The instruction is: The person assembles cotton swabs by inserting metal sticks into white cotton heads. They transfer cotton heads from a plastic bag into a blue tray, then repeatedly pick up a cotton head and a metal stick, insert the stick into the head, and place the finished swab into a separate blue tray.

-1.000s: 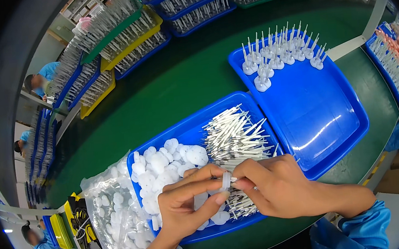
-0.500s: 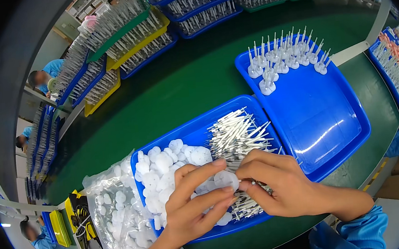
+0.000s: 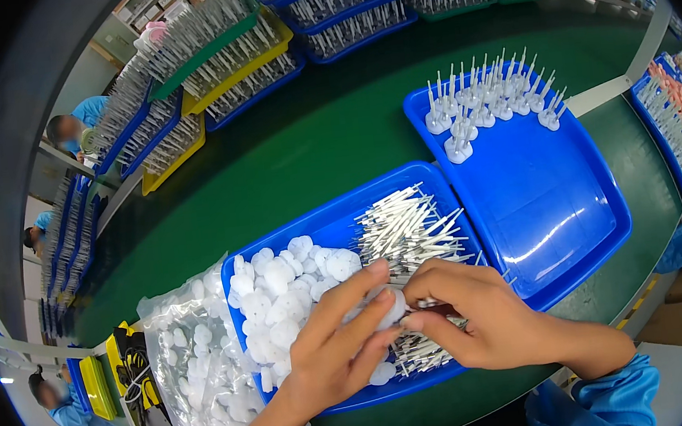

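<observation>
Pinching a round white plastic cap (image 3: 389,311) w/ my left hand (image 3: 342,348) over the near blue tray (image 3: 334,222); right hand (image 3: 482,318) nips a thin white stick (image 3: 430,301) beside it, fingers closed.

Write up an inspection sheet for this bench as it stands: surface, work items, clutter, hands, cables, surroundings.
Surface: green table, bare in the middle.
Work items: near blue tray holds white round caps on its left and a pile of thin white sticks on its right; far blue tray has assembled upright pieces along its top edge.
Clutter: clear bag of caps slumped against the near tray's left side.
Hands: left hand and right hand meet over the near tray, fingertips pinching one white cap.
Cables: black cables by a yellow box at the lower left.
Surroundings: stacked trays of filled pieces beyond the table; other people in blue at the left rim.
</observation>
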`<state>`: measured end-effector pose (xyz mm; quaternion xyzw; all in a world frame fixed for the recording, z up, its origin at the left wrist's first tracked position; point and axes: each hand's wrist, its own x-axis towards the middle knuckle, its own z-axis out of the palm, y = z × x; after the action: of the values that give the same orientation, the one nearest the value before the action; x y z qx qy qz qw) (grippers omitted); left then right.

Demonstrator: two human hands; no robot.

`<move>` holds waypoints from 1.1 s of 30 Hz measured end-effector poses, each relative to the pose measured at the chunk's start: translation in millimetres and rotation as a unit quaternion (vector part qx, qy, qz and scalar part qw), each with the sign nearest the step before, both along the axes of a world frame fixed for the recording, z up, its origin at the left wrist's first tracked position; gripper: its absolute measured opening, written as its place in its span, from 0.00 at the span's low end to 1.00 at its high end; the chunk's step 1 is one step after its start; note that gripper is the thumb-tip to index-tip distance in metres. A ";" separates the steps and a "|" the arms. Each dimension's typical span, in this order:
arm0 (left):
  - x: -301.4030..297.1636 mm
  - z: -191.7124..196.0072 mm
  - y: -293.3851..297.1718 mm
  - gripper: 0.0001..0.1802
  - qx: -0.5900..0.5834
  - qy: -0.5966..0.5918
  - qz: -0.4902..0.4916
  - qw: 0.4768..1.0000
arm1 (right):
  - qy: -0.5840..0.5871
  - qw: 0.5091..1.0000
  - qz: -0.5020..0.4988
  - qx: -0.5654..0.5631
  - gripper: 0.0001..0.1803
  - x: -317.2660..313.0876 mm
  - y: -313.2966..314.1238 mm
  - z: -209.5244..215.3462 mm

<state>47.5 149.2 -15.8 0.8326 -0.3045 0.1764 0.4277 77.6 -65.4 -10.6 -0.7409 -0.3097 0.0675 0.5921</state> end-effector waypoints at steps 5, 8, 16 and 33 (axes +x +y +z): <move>-3.4 -12.0 11.0 0.15 -0.182 0.086 0.093 0.975 | -0.001 1.000 -0.007 -0.005 0.07 6.2 -3.9 4.4; -6.5 4.6 10.5 0.15 -0.113 0.212 0.144 0.960 | -0.043 0.999 -0.011 -0.026 0.08 5.5 -3.1 8.9; -1.2 6.0 5.0 0.13 -0.274 0.335 0.028 0.901 | 0.000 1.000 -0.023 -0.006 0.08 2.1 -0.8 1.8; 1.3 -2.1 9.7 0.11 -0.361 0.343 -0.054 0.866 | 0.048 0.998 -0.006 -0.031 0.06 8.2 -8.5 7.7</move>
<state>48.8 158.9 -17.9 0.6105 -0.0979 -0.0459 0.7846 85.8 -73.9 -2.9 -0.7565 -0.2747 0.1091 0.5834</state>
